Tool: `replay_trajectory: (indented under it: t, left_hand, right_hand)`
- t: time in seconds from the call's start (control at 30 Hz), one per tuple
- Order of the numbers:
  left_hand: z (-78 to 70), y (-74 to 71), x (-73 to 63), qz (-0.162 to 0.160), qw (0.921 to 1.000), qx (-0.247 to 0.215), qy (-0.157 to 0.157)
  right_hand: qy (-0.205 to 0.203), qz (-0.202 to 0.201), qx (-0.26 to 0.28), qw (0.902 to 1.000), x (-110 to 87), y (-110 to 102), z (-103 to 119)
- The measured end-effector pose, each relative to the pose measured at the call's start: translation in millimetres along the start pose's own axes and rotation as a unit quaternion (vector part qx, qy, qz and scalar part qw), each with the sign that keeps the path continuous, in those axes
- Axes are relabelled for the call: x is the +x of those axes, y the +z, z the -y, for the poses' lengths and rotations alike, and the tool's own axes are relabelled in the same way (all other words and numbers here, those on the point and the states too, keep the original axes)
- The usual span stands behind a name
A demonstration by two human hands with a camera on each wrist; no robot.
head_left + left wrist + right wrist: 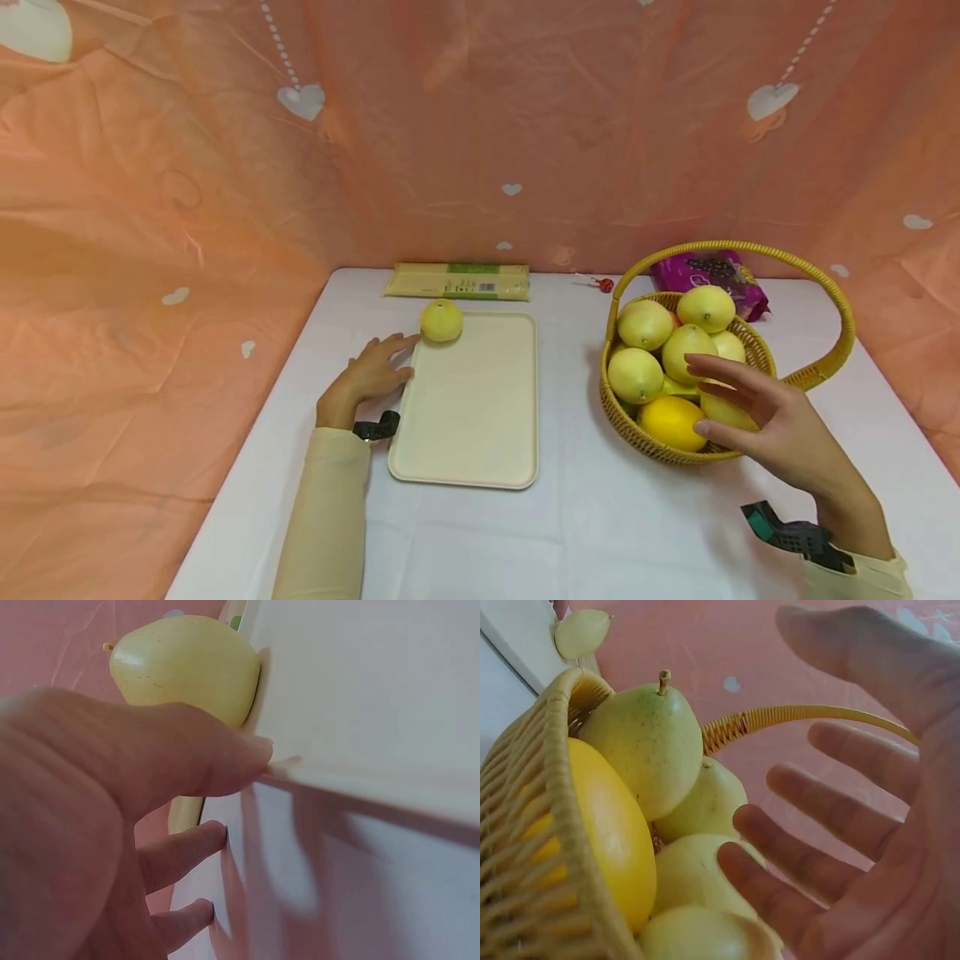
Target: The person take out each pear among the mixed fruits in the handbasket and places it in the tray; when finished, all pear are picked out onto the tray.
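Note:
A cream tray [476, 408] lies on the white table, with one pale yellow pear [441, 321] at its far left corner. My left hand [375, 371] is at the tray's left edge, thumb right at the rim and fingers spread loosely toward the pear. On the right stands a wicker basket [617, 417] with a tall handle, filled with several pears [645, 742] and a bright yellow lemon-like fruit [671, 422]. Over the basket's right side hovers my right hand [780, 425], its fingers extended and apart, holding nothing.
A flat yellow-green packet [457, 281] lies behind the tray. Near the back edge are a red lollipop [604, 285] and a purple bag [712, 279], the bag partly behind the basket handle [750, 247]. An orange cloth [450, 150] hangs behind the table.

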State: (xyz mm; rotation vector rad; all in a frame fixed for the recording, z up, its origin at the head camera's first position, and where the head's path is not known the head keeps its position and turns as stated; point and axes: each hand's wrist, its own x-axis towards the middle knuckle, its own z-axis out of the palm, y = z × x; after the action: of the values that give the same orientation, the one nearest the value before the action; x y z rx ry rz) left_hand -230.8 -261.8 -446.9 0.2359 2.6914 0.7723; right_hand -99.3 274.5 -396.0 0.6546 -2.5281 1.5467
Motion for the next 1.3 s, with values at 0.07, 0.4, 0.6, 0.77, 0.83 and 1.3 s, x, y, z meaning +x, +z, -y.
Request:
replay_trajectory:
  t: [0.07,0.4,0.6,0.77,0.83,1.3]
  left_hand:
    - [0.2,0.3,-0.1,-0.001,1.0,0.002,0.002]
    - [1.0,0.8,0.9,-0.001,1.0,-0.002,0.0]
    - [0.6,1.6,1.0,0.003,0.9999,-0.007,-0.013]
    - [0.1,1.8,0.2,0.005,0.9999,-0.009,-0.013]
    - [0.0,1.7,-0.1,0.004,0.9999,-0.01,-0.011]
    - [-1.7,1.0,-0.9,-0.002,0.9999,-0.003,-0.01]
  right_hand:
    - [0.008,0.008,0.0,0.9999,5.5,5,-2]
    - [-0.018,0.024,-0.106,0.9939,31.1,27,-9]
    - [-0.049,0.017,-0.142,0.9885,43.8,42,-17]
    - [-0.055,-0.002,-0.164,0.9848,47.1,55,-24]
    - [-0.05,-0.013,-0.173,0.9836,47.2,58,-25]
    - [-0.03,-0.032,-0.188,0.9812,35.2,44,-8]
